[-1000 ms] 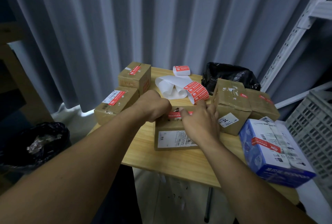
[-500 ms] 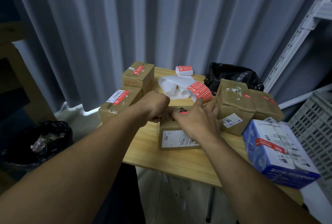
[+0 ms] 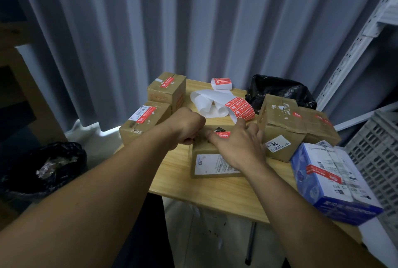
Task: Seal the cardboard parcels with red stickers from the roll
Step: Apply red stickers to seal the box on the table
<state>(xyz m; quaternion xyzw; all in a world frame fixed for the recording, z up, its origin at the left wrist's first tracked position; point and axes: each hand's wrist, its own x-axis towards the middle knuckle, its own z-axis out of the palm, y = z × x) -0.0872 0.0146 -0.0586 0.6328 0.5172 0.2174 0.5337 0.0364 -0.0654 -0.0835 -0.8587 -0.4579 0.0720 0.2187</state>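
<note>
Right fingers [image 3: 212, 137] lay flat and spread, pressing a red rectangular sticker [image 3: 223, 134] onto the small brown cardboard parcel [image 3: 201, 149] mid-table. Left hand [image 3: 185, 126] was clenched at the parcel's left end, nothing seen in it. Step, as judged: smoothing the seal. Next would need a fresh sticker from the unrolled white-backed roll [image 3: 239, 109] just behind. Taped cardboard boxes [image 3: 280, 125] crowded the sides, leaving open room only at the wooden table's near edge [image 3: 215, 194].

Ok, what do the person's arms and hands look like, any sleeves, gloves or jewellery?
The left hand and the right hand are both bare: no gloves, and no rings that show. The forearms are bare too, with no sleeves, watch or bands in view up to the frame edge.
</note>
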